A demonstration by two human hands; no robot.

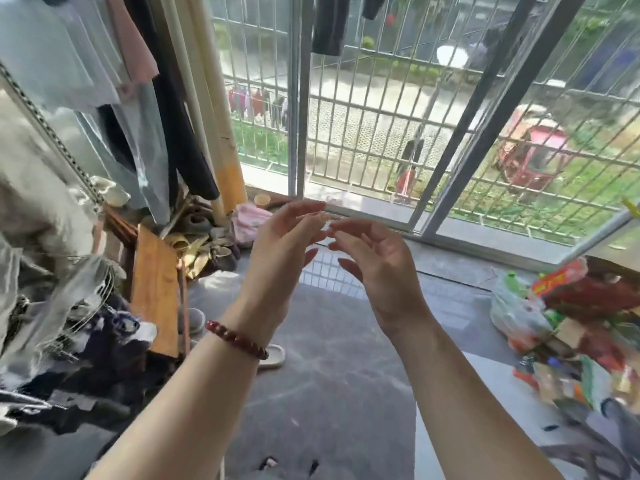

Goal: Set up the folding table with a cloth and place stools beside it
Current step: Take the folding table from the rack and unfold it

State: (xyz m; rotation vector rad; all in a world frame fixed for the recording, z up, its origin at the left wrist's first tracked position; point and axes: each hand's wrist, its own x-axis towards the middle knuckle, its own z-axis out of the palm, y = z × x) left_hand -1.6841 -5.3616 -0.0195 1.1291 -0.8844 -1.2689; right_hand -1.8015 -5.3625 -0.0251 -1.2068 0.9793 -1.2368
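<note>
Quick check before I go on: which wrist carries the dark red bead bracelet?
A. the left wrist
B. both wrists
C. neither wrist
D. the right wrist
A: the bead bracelet circles the wrist just below the left hand, while the wrist below the right hand is bare.

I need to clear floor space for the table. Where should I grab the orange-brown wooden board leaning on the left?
Probably take the orange-brown wooden board by its upper end, which stands free. Come from the right, over the bare grey floor; clutter hems in its left side and foot. Both hands look empty.
</note>
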